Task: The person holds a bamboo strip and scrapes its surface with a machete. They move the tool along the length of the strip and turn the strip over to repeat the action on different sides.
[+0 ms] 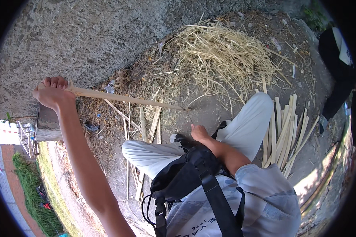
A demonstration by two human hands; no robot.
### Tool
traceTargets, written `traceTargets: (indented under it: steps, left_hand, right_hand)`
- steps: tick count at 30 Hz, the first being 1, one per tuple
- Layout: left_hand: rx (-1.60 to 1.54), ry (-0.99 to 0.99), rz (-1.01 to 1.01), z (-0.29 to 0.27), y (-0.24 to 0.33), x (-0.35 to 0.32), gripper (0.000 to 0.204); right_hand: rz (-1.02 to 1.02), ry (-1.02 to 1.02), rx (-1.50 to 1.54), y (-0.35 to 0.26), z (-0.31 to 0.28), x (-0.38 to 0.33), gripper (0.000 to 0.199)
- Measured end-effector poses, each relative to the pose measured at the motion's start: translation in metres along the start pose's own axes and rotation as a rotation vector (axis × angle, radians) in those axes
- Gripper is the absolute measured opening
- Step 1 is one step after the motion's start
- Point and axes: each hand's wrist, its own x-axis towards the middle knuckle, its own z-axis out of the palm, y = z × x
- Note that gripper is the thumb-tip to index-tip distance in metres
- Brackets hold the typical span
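Bamboo strip (126,98), long and pale, runs across the middle of the frame from your left hand (53,93) at the left edge to a point just above your right hand (199,132) near the centre. Your left hand is closed in a fist around the strip's outer end, arm stretched out from the bottom of the frame up toward the upper left. Your right hand sits low, just above your knees, closed around something small and thin that points up toward the strip's near end; what it is you cannot tell from here, it looks like a narrow blade or sliver. The strip's right tip hangs just above that hand, over bare dirt ground (213,112).

Your legs in light grey trousers (249,126) fold across the centre, and a black strapped bag (186,173) rests against your chest at the lower middle.

At the top centre lies a loose heap of pale shavings (221,55), tangled and fibrous. To the right of your knee, a bundle of split bamboo slats (284,130) lies fanned out on the ground. More slats (150,122) lie scattered under the held strip, left of centre. A rough concrete wall (87,35) fills the upper left.
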Motion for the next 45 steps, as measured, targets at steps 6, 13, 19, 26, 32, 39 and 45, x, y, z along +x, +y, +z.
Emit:
traceTargets:
  steps: [6,13,19,26,32,39,45]
  left_hand:
    - [0.04,-0.01,-0.012,-0.012,-0.001,0.004,0.037]
    - [0.031,-0.036,-0.013,0.003,-0.002,-0.002,0.036]
    - [0.038,-0.032,0.019,0.001,-0.002,0.006,0.036]
    - [0.037,-0.041,-0.005,-0.013,-0.005,0.007,0.038]
    - [-0.027,-0.082,-0.014,-0.011,0.002,0.009,0.038]
    - [0.01,-0.021,-0.005,-0.035,0.003,0.009,0.035]
    - [-0.004,-0.072,-0.01,-0.026,0.001,0.0,0.034]
  right_hand:
    - [-0.139,0.009,-0.014,-0.041,-0.014,-0.021,0.053]
    - [0.014,0.071,-0.043,-0.013,-0.017,-0.01,0.052]
    - [-0.23,0.033,0.036,-0.067,-0.035,-0.052,0.051]
    - [-0.059,-0.07,-0.038,-0.033,-0.026,-0.02,0.054]
    - [0.072,-0.043,0.033,-0.006,-0.004,-0.008,0.051]
    - [-0.17,0.048,0.009,-0.05,-0.019,-0.036,0.049]
    - [0.015,-0.038,-0.092,0.007,-0.007,-0.003,0.054]
